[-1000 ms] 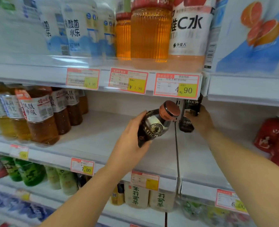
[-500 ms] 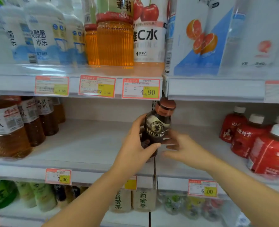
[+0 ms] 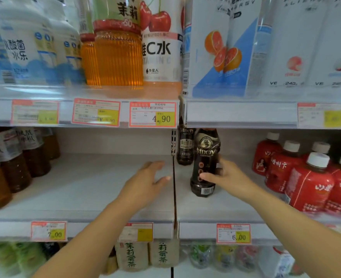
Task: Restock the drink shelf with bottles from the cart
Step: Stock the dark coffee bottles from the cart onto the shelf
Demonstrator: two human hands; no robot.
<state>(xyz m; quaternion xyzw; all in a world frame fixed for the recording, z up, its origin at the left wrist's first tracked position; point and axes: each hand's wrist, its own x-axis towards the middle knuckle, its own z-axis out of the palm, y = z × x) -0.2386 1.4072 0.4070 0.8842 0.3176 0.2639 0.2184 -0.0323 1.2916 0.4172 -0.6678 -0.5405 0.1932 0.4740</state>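
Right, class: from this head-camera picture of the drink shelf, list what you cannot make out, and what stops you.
Head view throughout.
1. Caps of the front coffee bottle and rear coffee bottle: hidden by the upper shelf rail.
2. How far the right hand wraps behind the front coffee bottle: hidden by that bottle.
3. Price on the top-left tag: blurred.
4. The cart: outside the frame.

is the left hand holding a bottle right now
No, the left hand hovers open and empty over the shelf, while the right hand grips the dark coffee bottle.
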